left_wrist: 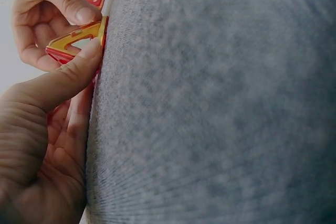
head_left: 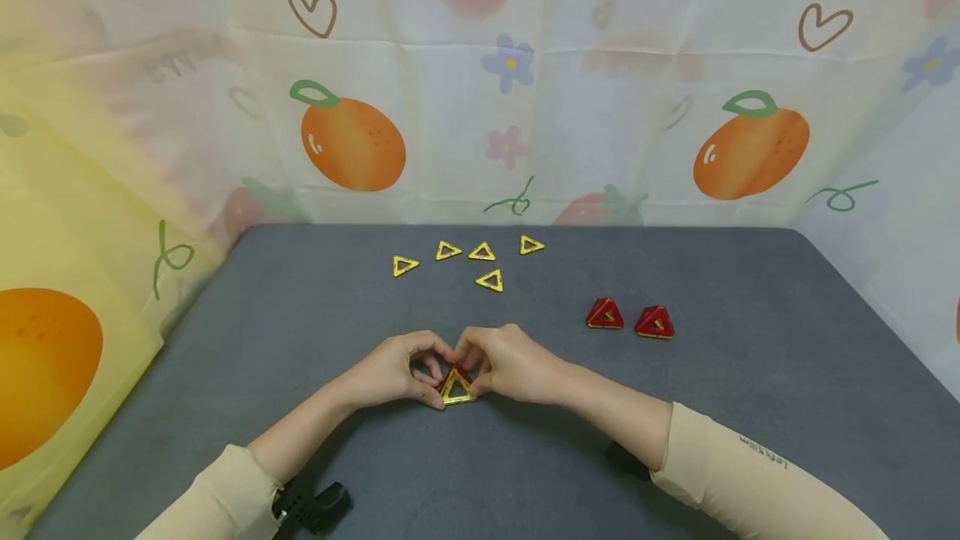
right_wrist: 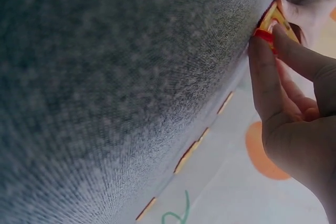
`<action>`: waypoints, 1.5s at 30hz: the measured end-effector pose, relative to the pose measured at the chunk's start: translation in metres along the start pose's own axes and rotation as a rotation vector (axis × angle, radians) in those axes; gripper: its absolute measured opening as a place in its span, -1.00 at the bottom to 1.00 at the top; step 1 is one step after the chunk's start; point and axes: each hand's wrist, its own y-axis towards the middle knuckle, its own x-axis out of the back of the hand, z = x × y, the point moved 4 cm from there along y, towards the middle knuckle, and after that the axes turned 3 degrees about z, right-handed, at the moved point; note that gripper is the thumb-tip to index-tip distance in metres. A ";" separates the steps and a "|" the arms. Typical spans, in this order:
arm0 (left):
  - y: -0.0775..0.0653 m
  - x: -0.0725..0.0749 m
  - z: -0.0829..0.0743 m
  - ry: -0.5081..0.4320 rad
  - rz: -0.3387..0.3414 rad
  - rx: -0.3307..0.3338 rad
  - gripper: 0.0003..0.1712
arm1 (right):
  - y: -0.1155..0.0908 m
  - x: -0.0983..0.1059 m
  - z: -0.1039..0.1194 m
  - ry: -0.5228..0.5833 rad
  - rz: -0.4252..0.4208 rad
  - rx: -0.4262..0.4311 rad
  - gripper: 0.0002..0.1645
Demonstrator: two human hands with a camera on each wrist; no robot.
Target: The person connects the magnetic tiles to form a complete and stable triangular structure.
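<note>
My left hand and right hand come together around a small triangular piece, which sits on the near part of the table, a little left of the middle. Left thumb and fingers pinch its left side, the thumb lying on the yellow front face; right thumb and forefinger pinch its right side. Red shows behind the yellow, though my fingers hide how far the back is joined.

I take this step to be fitting the yellow face against the red part. As I judge it, the next move calls for light, even pressure, so the borders meet without one corner springing away.

To the right and farther off, two red pyramids stand near each other. Straight beyond my hands, five loose yellow triangles lie scattered toward the table's far edge, where a printed cloth hangs.

For moving, I have grey surface to either side of my forearms and between my knuckles and the nearest loose triangle. The far edge is well apart from my hands, so the tighter spot is the pyramids, if my right hand swings wide.
</note>
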 end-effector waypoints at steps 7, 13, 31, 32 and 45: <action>-0.001 -0.001 -0.001 -0.051 0.015 0.017 -0.42 | -0.001 0.008 0.000 -0.014 -0.007 -0.017 -0.55; -0.002 -0.001 -0.001 -0.064 0.024 0.011 -0.46 | 0.001 0.022 -0.006 -0.031 -0.062 -0.042 -0.50; -0.001 0.000 0.002 -0.092 0.025 0.004 -0.49 | 0.032 0.094 -0.058 0.036 -0.438 -0.327 -0.51; -0.001 -0.001 0.002 -0.094 0.026 0.006 -0.49 | 0.033 0.096 -0.061 0.042 -0.451 -0.339 -0.51; -0.001 -0.001 0.002 -0.124 0.027 0.027 -0.48 | 0.053 0.116 -0.092 0.099 -0.570 -0.526 -0.47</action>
